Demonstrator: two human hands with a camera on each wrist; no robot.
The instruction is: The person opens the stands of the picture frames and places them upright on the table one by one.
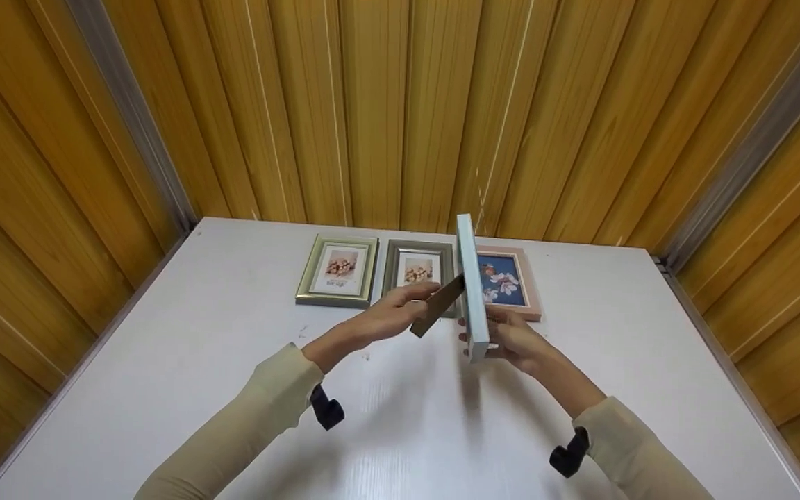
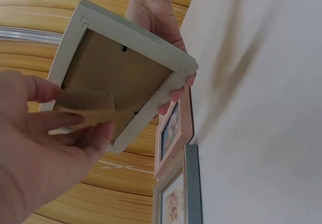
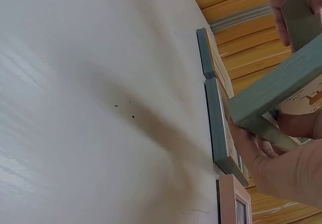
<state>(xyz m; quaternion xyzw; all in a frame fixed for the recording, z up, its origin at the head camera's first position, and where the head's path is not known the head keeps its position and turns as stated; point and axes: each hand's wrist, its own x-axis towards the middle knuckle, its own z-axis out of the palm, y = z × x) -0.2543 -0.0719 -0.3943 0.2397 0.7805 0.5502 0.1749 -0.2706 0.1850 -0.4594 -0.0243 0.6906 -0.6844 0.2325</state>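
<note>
Right hand (image 3: 294, 166) (curled) round pale-blue frame (image 1: 471, 278)

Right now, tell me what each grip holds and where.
Right grip: pale blue frame, by its lower edge. Left grip: the frame's brown flap, near its free end.

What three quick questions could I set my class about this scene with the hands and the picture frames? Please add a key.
1. True or false: the right hand holds the blue frame up off the table.
2. Short answer: what do the fingers of the left hand hold?
3. Position: which frame lies between the gold frame and the pink frame?

Key:
1. True.
2. The blue frame's brown flap.
3. The gray frame.
</note>
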